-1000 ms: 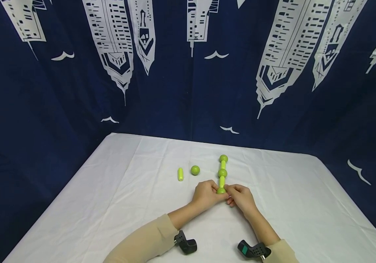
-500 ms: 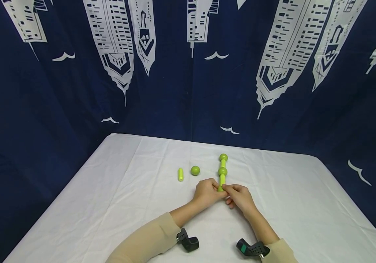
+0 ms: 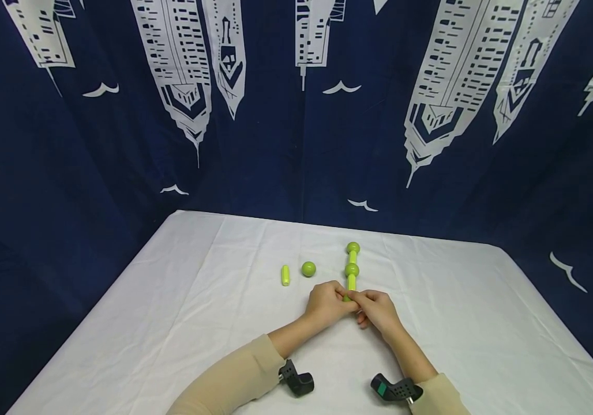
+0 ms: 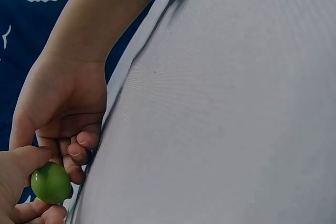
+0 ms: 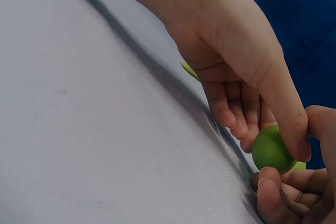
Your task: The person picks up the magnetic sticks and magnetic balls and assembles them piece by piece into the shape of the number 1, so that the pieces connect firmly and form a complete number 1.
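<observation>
A chain of green balls and yellow-green rods (image 3: pixel 352 281) lies on the white-covered table, pointing away from me. Its nearest ball (image 4: pixel 50 183) sits between my hands, mostly covered by fingers in the head view. My left hand (image 3: pixel 323 304) pinches this ball from the left. From the right, my right hand (image 3: pixel 379 314) pinches the same end with thumb and fingers. Both wrist views show fingertips of the two hands meeting around the ball. The chain's middle ball (image 3: pixel 351 270) and far ball (image 3: pixel 353 248) are untouched.
Left of the chain lie a loose green ball (image 3: pixel 308 269) and a separate yellow-green rod (image 3: pixel 285 275). Behind the table (image 3: pixel 213 323) hangs a dark blue curtain (image 3: pixel 265 161) printed with white buildings. Each forearm carries a black camera mount.
The chain has shifted very slightly away from me. Fingers cover more of its nearest ball, and my right hand has edged left. The loose ball and rod lie where they were.
</observation>
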`<action>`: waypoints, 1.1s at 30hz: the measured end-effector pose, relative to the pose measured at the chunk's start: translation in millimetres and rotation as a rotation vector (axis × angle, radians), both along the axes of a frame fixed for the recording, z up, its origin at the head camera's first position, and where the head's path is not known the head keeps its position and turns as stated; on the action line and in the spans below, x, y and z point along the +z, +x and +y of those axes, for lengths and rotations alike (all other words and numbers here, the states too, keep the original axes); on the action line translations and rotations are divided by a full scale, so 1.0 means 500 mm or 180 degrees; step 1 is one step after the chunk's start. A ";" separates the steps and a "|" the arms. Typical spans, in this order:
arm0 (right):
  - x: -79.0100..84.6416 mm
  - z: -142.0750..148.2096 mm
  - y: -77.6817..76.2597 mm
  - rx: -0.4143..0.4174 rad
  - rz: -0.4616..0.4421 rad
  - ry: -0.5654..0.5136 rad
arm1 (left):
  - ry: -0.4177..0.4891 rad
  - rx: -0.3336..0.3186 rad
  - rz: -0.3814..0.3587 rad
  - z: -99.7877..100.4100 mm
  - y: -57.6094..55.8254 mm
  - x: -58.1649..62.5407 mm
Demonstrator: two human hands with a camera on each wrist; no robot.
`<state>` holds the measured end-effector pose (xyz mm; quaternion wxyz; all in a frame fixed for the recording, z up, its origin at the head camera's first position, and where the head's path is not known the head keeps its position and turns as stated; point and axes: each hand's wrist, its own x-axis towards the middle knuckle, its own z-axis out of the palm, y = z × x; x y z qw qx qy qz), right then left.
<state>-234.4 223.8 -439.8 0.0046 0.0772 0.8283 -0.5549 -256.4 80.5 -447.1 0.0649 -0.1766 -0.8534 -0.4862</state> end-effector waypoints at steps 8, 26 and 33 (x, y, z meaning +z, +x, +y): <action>-0.004 -0.003 -0.005 -0.0028 0.0034 -0.0043 | -0.0251 -0.0033 0.0075 -0.034 -0.003 0.006; -0.014 -0.002 -0.015 -0.0068 0.0069 0.0003 | 0.0116 0.0571 0.0144 -0.172 -0.045 0.037; -0.017 -0.003 -0.013 -0.0075 0.0098 -0.0016 | 0.0132 0.0915 0.0136 -0.199 -0.073 0.027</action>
